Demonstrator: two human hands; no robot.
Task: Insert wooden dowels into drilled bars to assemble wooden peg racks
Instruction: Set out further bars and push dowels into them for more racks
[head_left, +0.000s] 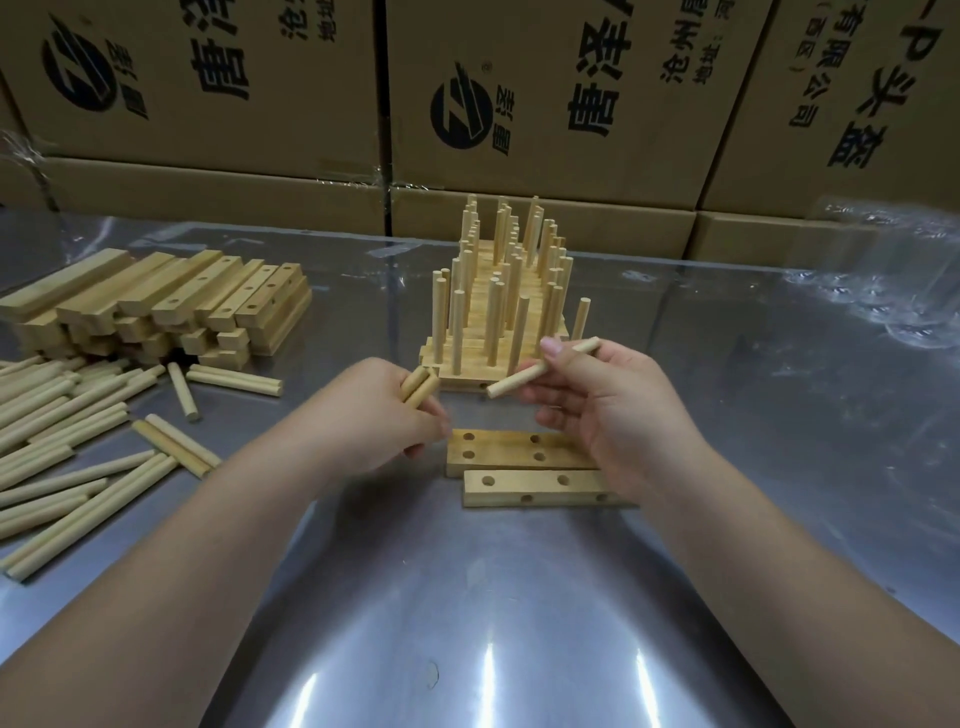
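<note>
Two drilled wooden bars lie side by side on the metal table: the farther bar (511, 451) and the nearer bar (540, 488), holes facing up, no pegs in them. My left hand (379, 410) grips a pair of short dowels (420, 387) just left of the bars. My right hand (613, 405) pinches a single dowel (540, 368), tilted, above the bars' right end. Behind them stands a stack of finished peg racks (501, 306) with upright pegs.
Loose dowels (78, 441) are spread over the table's left side. A pile of unfilled drilled bars (156, 306) sits at the far left. Cardboard cartons (545, 104) wall off the back. Crumpled clear plastic (883, 275) lies at the far right.
</note>
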